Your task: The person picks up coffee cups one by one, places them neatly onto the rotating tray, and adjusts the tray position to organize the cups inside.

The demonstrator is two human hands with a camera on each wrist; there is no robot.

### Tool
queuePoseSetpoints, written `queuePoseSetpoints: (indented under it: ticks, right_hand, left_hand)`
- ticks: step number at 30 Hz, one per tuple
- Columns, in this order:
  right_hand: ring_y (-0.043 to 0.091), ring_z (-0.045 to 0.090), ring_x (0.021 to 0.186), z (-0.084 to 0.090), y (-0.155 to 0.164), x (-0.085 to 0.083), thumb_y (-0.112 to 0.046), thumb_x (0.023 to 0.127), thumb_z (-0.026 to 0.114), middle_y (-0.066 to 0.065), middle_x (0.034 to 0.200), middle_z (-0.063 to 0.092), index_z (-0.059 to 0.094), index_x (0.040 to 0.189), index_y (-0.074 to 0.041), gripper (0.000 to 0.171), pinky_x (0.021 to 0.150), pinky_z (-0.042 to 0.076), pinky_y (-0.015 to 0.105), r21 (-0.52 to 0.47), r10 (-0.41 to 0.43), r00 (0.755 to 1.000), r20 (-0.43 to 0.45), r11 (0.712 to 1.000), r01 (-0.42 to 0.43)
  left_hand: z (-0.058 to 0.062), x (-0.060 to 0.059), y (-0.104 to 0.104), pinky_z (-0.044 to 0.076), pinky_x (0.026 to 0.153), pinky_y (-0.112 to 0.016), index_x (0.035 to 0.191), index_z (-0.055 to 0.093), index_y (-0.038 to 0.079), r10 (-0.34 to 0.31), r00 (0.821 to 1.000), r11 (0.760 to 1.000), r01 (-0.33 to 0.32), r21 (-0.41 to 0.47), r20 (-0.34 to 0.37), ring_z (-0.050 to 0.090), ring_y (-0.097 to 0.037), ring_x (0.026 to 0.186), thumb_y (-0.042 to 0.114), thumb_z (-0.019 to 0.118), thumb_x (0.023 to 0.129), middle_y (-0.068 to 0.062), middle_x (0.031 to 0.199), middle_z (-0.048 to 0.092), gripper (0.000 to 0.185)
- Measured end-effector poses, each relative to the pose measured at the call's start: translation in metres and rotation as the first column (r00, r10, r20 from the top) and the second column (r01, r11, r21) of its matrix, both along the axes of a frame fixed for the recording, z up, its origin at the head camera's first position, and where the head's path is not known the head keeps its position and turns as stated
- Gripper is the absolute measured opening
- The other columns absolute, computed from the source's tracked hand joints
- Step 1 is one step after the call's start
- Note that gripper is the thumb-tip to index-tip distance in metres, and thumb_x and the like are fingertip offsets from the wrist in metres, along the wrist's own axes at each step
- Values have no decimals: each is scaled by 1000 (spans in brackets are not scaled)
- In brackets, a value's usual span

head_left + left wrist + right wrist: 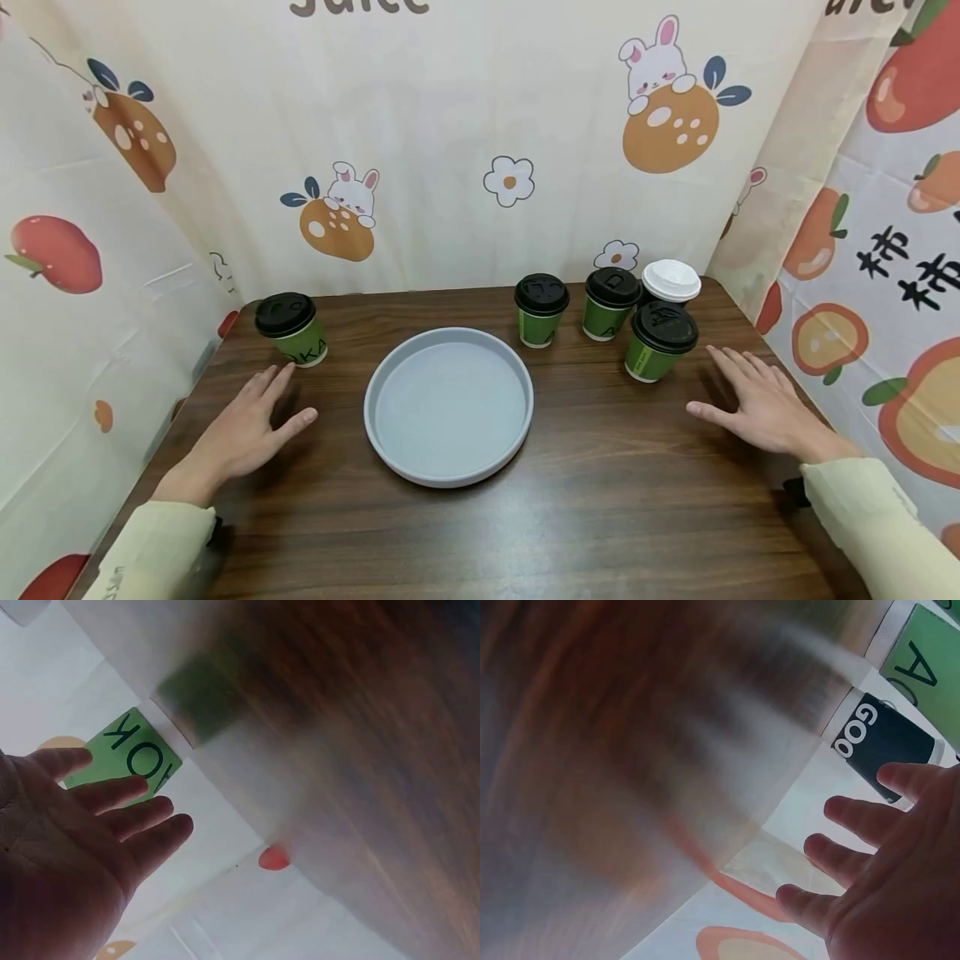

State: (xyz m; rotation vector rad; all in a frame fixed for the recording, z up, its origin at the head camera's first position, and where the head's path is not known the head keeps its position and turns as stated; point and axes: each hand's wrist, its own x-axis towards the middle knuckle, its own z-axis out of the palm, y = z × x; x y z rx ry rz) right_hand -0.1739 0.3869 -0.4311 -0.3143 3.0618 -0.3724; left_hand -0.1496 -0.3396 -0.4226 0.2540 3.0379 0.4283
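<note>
Head view, left hand: we see the left hand [247,429] flat over the table [600,517], fingers straight and spread, holding nothing.
Head view, left cup: a green cup with a black lid [290,328] stands at the far left, just beyond the left fingertips, apart from them.
Head view, right hand: the right hand [761,404] lies open at the right edge, fingers released and spread.
Head view, right cups: the nearest green cup [660,340] stands just left of the right fingers; behind it we see a white-lidded cup [671,282] and two more green cups [609,303] [541,309] in a row at the far side.
Head view, tray: a round grey tray [448,405] sits in the middle, between the hands.
Left wrist view: we see the left hand [75,847] open, palm showing, fingers [150,840] straight; the green cup [127,757] lies just past them, whether touching we cannot tell.
Right wrist view: the right hand [885,885] shows relaxed, spread fingers [855,814]; a dark cup [885,746] with white letters is just beyond the fingertips, a green cup [930,664] farther off. The rest is blurred.
</note>
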Motion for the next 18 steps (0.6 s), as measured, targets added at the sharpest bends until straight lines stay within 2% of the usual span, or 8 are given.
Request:
queuePoseSetpoints:
  ticks: [13, 18]
  right_hand:
    - [58, 29, 137, 2, -7, 8, -67, 89, 68, 36, 153, 36, 28, 159, 2, 106, 105, 24, 75, -17, 14, 1000, -16, 1000, -14]
    - [56, 32, 137, 1, -10, 12, -66, 88, 69, 35, 152, 39, 31, 158, 3, 105, 103, 27, 76, -37, 15, 1000, -11, 999, -15]
  left_hand:
    - [4, -1, 0, 28, 106, -74, 163, 19, 1, 25, 997, 996, -18, 87, -80, 30, -56, 142, 54, 56, 102, -34, 160, 27, 89]
    - [5, -2, 0, 28, 106, -74, 162, 20, -1, 43, 996, 992, -32, 124, -81, 31, -57, 141, 54, 54, 103, -34, 159, 28, 87]
